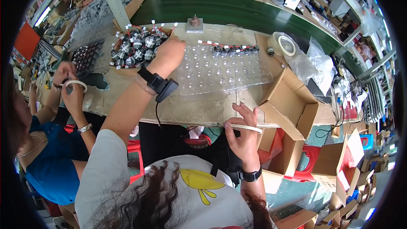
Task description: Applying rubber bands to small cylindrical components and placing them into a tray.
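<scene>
My left hand point(168, 55) reaches to the right edge of a heaped pile of small black-and-silver cylindrical parts point(137, 46) with thin wires and white connectors. Its fingers are closed, and a red wire with a white connector rises just beyond them. What they grip is hidden. Near the table's front edge, my right hand point(243, 142) holds a thin off-white ring point(246, 127) between thumb and fingers, the other fingers raised. Between the hands lies a clear plastic tray point(212, 74) with rows of cavities. Several of the wired parts point(235, 51) stand along its far row.
A roll of clear tape point(283, 44) and one loose wired part point(270, 51) sit right of the tray. Open cardboard boxes point(292, 97) stand at the right. A small metal block point(194, 26) is at the back. On my left, a co-worker point(53, 161) holds a similar ring point(76, 83).
</scene>
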Demonstrator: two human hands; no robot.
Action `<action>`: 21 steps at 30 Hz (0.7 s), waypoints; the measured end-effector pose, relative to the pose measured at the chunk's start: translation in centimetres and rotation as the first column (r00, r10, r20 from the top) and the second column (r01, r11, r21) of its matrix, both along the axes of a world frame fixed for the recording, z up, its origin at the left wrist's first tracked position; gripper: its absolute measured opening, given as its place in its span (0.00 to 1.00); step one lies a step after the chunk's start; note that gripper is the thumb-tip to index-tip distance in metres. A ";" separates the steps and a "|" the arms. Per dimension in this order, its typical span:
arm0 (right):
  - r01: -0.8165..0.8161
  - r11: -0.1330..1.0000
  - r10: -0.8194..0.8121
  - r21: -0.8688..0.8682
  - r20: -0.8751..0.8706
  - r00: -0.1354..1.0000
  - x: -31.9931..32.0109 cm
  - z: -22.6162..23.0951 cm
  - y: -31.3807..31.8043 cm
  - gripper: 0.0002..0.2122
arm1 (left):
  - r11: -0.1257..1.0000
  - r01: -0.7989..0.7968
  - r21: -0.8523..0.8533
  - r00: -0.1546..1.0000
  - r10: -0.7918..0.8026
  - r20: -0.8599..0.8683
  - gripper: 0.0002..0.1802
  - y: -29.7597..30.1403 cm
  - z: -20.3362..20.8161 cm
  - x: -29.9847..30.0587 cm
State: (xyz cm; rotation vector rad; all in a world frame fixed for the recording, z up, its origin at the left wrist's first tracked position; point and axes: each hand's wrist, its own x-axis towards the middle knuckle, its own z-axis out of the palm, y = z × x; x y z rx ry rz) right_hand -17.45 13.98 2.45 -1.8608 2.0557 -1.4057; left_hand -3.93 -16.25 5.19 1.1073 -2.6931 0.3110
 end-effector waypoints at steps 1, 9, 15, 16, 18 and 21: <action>0.001 1.000 -0.001 -0.005 0.017 1.000 -0.2 -0.1 0.0 0.02 | 0.999 0.052 -0.016 0.995 -0.053 -0.082 0.09 0.2 0.9 0.3; -0.014 0.996 0.026 -0.091 0.122 0.992 -0.3 0.2 -3.5 0.02 | 0.984 0.114 -0.137 0.992 -0.121 -0.044 0.09 2.3 1.0 -1.2; -0.027 0.990 0.049 -0.139 0.157 0.986 -0.3 0.9 -4.5 0.05 | 0.917 0.384 0.112 0.863 -0.313 -0.397 0.12 4.2 5.2 -0.8; -0.003 0.983 0.056 -0.181 0.285 0.957 -0.6 0.7 -4.9 0.07 | 0.910 0.399 0.115 0.857 -0.325 -0.400 0.12 5.0 5.6 -0.7; 0.035 0.977 0.055 -0.210 0.409 0.911 -1.1 0.8 -5.4 0.08 | 0.624 0.569 0.536 0.716 -0.057 -0.695 0.11 7.5 5.6 0.2; -0.037 0.971 0.115 -0.237 0.326 0.938 -0.4 2.2 -6.0 0.12 | 0.346 0.673 0.654 0.637 0.178 -0.750 0.11 10.0 5.1 1.4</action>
